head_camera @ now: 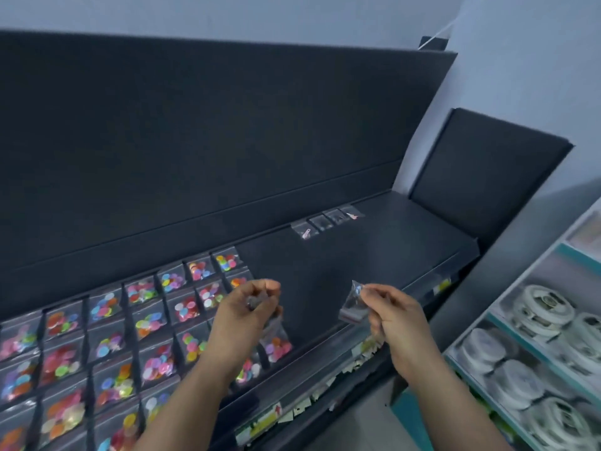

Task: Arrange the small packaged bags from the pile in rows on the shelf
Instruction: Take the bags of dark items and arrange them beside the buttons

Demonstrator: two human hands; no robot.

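Observation:
My right hand (395, 315) pinches one small clear bag (353, 304) by its top, above the dark shelf (341, 265). My left hand (245, 315) grips a small bunch of clear bags (260, 302) above the shelf's middle; how many it holds is blurred. Several small bags (328, 221) with dark or pink pieces lie in a short row at the shelf's back edge. Rows of bags with coloured discs (107, 336) fill the shelf's left part, right up to under my left hand.
A tall dark back panel (211, 131) rises behind the shelf, and a dark side panel (481, 177) closes its right end. A clear front rail with labels (292, 408) runs along the shelf edge. White spools (533, 353) sit on racks at the right.

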